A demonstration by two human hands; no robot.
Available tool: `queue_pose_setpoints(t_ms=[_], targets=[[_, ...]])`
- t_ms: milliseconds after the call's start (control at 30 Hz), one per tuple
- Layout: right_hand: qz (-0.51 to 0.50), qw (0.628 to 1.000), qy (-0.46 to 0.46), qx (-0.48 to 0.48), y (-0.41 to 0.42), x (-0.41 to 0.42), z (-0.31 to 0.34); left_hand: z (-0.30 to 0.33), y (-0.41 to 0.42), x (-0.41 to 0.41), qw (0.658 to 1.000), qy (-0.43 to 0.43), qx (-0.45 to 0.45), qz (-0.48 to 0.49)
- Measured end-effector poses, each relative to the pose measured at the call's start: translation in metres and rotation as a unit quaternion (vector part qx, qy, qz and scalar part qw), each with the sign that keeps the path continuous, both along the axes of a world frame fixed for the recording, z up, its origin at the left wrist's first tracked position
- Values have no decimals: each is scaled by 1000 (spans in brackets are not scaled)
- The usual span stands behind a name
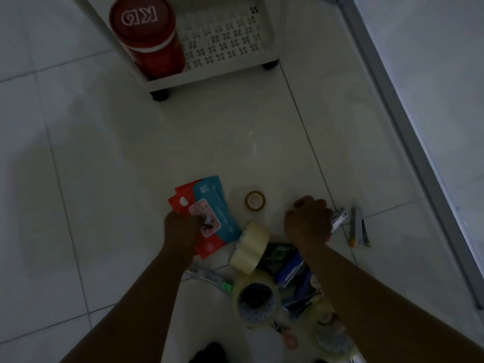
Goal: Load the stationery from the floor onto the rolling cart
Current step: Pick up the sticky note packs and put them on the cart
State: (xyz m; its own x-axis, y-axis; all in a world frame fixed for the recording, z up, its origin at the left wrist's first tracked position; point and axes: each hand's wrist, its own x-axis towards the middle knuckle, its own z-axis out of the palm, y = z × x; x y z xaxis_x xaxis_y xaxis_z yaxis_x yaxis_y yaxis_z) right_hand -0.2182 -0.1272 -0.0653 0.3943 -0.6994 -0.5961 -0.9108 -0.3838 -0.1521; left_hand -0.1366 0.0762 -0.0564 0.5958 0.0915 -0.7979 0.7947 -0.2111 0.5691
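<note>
A pile of stationery lies on the tiled floor below me. My left hand (182,227) grips a stack of flat packets (209,205), red and blue with a pink card on top. My right hand (309,221) is closed around a white-and-red item (339,220) that shows only at its right side. Between the hands lie a small tape roll (254,200) and a big clear tape roll (251,247) on its edge. Another wide tape roll (258,301) sits lower. The white rolling cart (222,72) stands at the top, its lower shelf perforated.
A red cylindrical tin (148,35) stands on the cart's shelf at the left. A box cutter (362,226) and thin pen lie right of my right hand. Blue boxes (293,271), a ruler (207,279) and scissors (286,336) lie near my arms. A metal door frame (408,132) runs along the right.
</note>
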Motion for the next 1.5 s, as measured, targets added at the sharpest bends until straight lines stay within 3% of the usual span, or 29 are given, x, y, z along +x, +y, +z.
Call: queue_pose_setpoints(t_ms=[100, 233, 400, 533, 833, 1000, 1100, 1233, 1400, 1500], targets=[[-52, 998, -37, -17, -8, -19, 2, -1, 7, -10, 999, 3, 20, 34], [18, 995, -98, 7, -7, -39, 3, 5, 12, -25, 998, -3, 25, 64], [125, 991, -39, 15, 16, -60, 12, 14, 24, -43, 992, 31, 25, 124], [179, 984, 3, 21, 29, -72, 15, 16, 31, -60, 992, 37, 36, 114], [121, 991, -33, 55, 29, -79, 21, 15, 28, -77, 989, 42, 75, 118], [83, 988, -112, 61, 34, -55, 36, 30, 17, -72, 992, -28, 81, 97], [36, 981, -170, 86, 41, -32, 52, 42, 12, -55, 994, -50, 44, 84], [57, 969, -199, 132, 50, 2, 73, 67, 2, -24, 996, -75, -34, 46], [25, 929, -215, 299, 46, 54, 110, 116, -12, 11, 985, -107, -137, -4], [-28, 898, -257, 356, 36, 76, 145, 146, -14, 30, 983, -117, -140, -15]])
